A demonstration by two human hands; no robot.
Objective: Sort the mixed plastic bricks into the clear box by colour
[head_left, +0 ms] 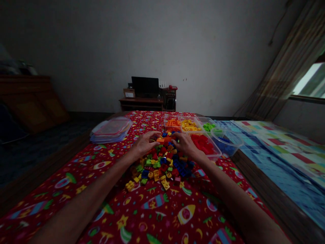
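Observation:
A heap of mixed toy building bricks [162, 162] in yellow, green, blue, red and orange lies on the red patterned tablecloth. My left hand [145, 145] reaches over the heap's far left side, thumb and fingers apart. Its thumb tip is close to an orange brick [160, 140]. My right hand [186, 143] is over the far right side, its fingers curled down at a second orange brick [168, 139], seemingly gripping it; the fingertips are partly hidden. To its right stands a clear tub of red bricks [203, 143].
Beyond the right hand are clear tubs of orange bricks [173, 123], yellow bricks [190, 125] and green bricks [209, 127]. A round tub [236, 140] holds blue bricks. Stacked lids [111, 129] lie at left. A bed [284, 152] adjoins the table's right side.

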